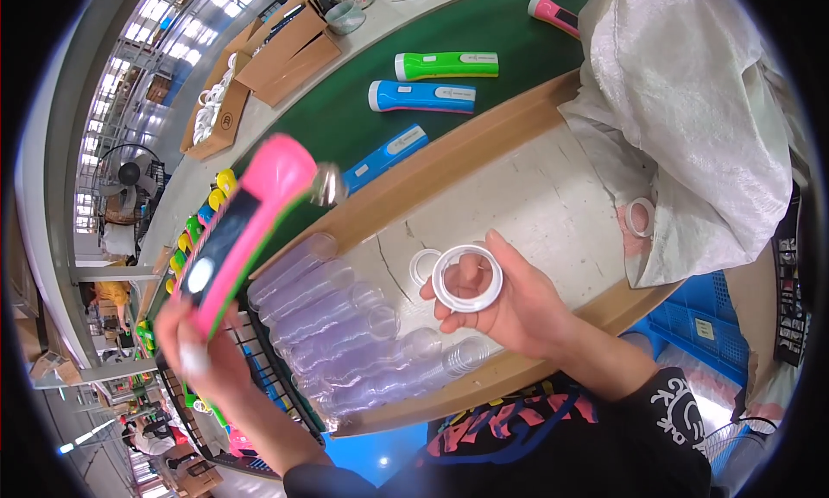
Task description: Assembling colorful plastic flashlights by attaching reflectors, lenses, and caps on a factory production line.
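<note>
My left hand [207, 351] is wrapped around the lower end of a pink and green flashlight [289, 174], held raised and tilted over the left side of the workbench. At its head a silver reflector [328, 185] is exposed; motion blurs it slightly. In my right hand [531, 312], a white plastic ring [469, 305] is held by the fingers, its opening facing up, above the shallow cardboard tray [518, 110]. Just left of that ring, a second white ring [415, 267] lies in the tray. Stacks of clear round plastic pieces [319, 321] lie in rows at the tray's left end.
On the green belt [345, 110] lie a green flashlight [449, 65], blue flashlights [423, 97] and a pink one [553, 15]. A white woven sack [682, 110] covers the tray's right end. Cardboard boxes [289, 53] stand far left; a blue crate [704, 325] is at right.
</note>
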`<state>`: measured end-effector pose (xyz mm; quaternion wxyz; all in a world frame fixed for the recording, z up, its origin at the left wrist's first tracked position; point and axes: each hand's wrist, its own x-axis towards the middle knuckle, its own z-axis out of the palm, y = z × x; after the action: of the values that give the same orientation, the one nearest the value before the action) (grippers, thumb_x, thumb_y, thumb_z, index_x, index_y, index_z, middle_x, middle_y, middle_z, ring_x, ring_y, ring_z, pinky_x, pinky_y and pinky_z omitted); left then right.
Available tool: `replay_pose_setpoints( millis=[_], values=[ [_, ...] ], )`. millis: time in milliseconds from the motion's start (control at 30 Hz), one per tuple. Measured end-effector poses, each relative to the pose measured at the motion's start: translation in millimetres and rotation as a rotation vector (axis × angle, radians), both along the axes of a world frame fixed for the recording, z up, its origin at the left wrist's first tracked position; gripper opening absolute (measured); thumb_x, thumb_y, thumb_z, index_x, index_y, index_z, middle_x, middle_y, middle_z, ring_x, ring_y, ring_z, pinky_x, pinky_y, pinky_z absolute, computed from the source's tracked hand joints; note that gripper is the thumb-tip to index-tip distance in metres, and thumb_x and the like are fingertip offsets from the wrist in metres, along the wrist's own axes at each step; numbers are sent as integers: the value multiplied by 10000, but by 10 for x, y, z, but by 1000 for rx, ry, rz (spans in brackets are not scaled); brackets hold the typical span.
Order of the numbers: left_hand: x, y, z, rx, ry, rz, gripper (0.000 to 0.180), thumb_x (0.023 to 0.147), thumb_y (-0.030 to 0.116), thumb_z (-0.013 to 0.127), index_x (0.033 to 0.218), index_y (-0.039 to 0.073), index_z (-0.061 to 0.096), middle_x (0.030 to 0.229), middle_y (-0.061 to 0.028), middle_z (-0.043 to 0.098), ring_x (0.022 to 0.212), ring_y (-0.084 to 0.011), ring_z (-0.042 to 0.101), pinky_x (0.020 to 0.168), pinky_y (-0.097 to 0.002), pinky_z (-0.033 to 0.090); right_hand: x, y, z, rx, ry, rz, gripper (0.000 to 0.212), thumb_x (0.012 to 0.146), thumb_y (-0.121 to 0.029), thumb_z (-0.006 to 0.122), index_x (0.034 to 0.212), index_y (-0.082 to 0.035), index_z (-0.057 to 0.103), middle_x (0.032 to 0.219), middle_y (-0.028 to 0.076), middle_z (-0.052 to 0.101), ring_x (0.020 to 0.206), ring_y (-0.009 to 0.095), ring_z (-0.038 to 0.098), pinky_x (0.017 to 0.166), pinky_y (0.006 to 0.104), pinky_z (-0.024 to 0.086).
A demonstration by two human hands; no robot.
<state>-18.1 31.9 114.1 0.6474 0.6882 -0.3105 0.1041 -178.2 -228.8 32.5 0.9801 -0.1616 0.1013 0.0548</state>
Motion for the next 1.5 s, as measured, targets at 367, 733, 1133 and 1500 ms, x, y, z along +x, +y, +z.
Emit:
replay_pose_setpoints(
  millis=[367, 733, 1133, 1500],
  values=[
    [-988, 262, 62, -147, 58, -206, 199, 850, 280, 582, 899, 133, 458, 905, -174, 578, 592, -250, 572, 405, -323, 442, -196, 101, -182, 254, -11, -2, 487, 980, -447, 256, 1047, -52, 532, 1027, 128, 595, 919, 215, 587, 846, 389, 479],
    [-1278, 182, 86, 332, 145, -44, 600, 721, 274, 702, 1176, -43, 474, 1025, -131, 523, 898, -194, 506, 816, -303, 399, -204, 116, -115, 178, 90, -126, 398, 963, -419, 364, 1114, -80, 507, 1111, 117, 577, 1005, 247, 578, 797, 405, 518],
    [-1296, 240, -72, 407, 11, -13, 469, 742, 190, 648, 1119, -49, 504, 862, -113, 542, 755, -177, 491, 704, -284, 382, -228, 156, -237, 125, 87, -77, 459, 963, -421, 343, 1133, -29, 511, 1026, 143, 616, 881, 232, 629, 760, 354, 539],
    [-1350, 236, -147, 317, -83, -239, 472, 762, 189, 668, 1142, -23, 486, 882, -129, 540, 783, -218, 493, 708, -330, 392, -148, 247, -290, 97, 176, -90, 405, 979, -378, 347, 903, -31, 542, 1002, 138, 602, 923, 248, 602, 846, 386, 497]
  ],
)
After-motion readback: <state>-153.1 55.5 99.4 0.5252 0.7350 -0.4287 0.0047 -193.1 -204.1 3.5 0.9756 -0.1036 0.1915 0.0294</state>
